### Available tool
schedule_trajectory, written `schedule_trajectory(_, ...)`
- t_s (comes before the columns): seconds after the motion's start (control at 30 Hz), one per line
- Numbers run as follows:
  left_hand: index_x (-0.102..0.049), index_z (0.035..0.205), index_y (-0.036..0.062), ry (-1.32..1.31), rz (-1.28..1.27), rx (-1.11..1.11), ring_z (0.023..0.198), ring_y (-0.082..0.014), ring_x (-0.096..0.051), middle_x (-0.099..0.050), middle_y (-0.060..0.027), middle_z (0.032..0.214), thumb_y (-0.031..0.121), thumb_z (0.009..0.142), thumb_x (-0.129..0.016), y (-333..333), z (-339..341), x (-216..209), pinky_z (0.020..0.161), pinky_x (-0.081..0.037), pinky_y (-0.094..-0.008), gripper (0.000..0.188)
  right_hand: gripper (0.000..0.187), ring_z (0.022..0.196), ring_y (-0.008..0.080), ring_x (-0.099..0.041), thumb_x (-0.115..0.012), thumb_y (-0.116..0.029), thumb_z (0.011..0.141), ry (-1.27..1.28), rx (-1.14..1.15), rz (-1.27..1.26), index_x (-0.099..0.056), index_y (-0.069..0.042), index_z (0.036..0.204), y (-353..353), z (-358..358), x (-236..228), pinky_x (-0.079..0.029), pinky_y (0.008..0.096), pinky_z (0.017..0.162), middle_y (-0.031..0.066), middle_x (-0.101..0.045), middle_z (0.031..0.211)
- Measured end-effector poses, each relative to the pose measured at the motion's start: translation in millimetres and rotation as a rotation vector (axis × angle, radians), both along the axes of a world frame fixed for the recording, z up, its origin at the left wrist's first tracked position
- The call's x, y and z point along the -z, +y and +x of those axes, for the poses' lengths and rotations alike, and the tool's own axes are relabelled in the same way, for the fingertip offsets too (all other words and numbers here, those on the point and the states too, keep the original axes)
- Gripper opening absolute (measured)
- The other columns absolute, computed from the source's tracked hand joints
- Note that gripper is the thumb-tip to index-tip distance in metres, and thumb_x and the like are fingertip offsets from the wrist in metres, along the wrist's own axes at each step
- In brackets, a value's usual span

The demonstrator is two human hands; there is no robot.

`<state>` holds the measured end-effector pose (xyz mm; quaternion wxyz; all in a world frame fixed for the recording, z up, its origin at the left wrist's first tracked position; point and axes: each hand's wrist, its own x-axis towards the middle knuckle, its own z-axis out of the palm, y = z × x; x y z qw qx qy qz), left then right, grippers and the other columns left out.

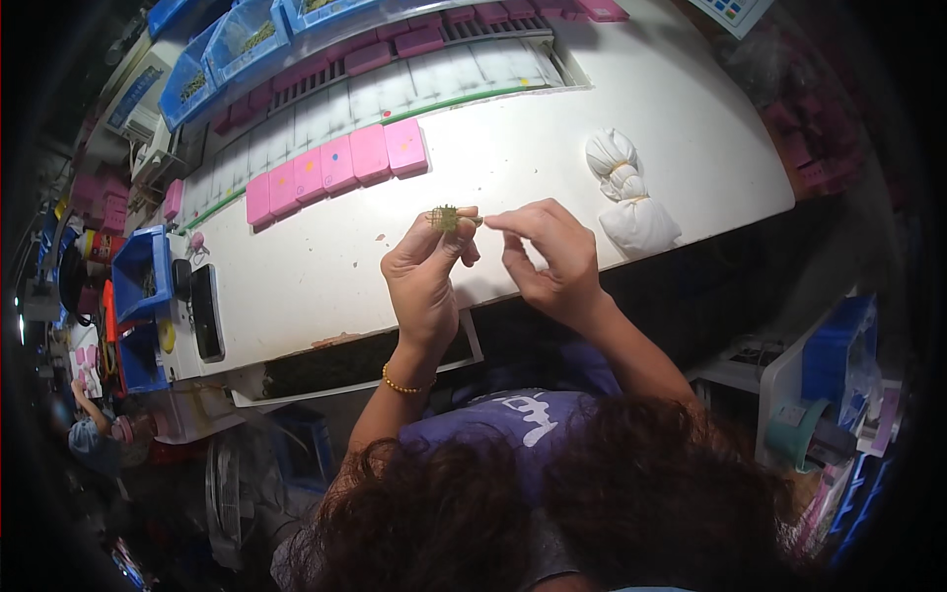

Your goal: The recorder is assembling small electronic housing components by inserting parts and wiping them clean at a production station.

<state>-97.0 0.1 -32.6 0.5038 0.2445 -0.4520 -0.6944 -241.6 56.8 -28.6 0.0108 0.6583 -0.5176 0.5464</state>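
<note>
Above the white table, my left hand [426, 276] is closed, pinching a small green bristly piece [446, 218] between thumb and fingers. A short, thin stub pokes out from the piece's right side, too small to identify. My right hand [554, 254] comes in from the right, its index finger stretched to the stub's tip. Its thumb stays apart from that finger, and nothing shows between them. Beyond my hands lies a row of several pink blocks [338, 165], some with small coloured dots. To the right rests a knotted white cloth bundle [631, 197].
A long tray [345, 99] with a green edge strip runs along the back, more pink blocks behind it. Blue bins [247, 39] holding small green bits stand at the far left. A dark phone [205, 312] lies near the left edge. An open drawer [365, 370] projects under the table.
</note>
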Motion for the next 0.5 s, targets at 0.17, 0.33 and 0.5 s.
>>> schedule_trajectory(0.17,-0.071,0.103,-0.0048,0.004,0.015,0.026,0.07,-0.0121,-0.053,-0.065,-0.0056,0.086,0.009,0.09,-0.069,-1,-1,1,0.066,-0.042,-0.0264,0.019,0.029,0.076,0.0222,-0.064,-0.075,0.002,0.075,0.0,0.052,-0.067,-0.069,-0.004,0.102,-5,3,-9,-0.052,0.0316,0.062,0.0082,-0.069,0.087)
schedule_trajectory(0.33,-0.071,0.104,-0.0044,0.024,0.018,0.04,0.07,-0.012,-0.052,-0.065,-0.0051,0.086,0.008,0.091,-0.068,-3,-2,1,0.066,-0.042,-0.0263,0.018,0.029,0.076,0.0228,-0.064,-0.076,0.0,0.074,0.112,0.065,-0.124,-0.07,-0.004,0.102,-11,1,-12,-0.053,0.0318,0.063,0.007,-0.069,0.086)
schedule_trajectory(0.5,-0.071,0.104,-0.0039,0.002,0.035,0.039,0.07,-0.012,-0.052,-0.064,-0.0047,0.085,0.007,0.09,-0.069,-5,-1,1,0.065,-0.042,-0.026,0.018,0.029,0.074,0.0231,-0.064,-0.075,0.001,0.073,0.161,0.076,-0.14,-0.07,-0.004,0.101,-15,0,-9,-0.053,0.0322,0.062,0.0063,-0.068,0.085)
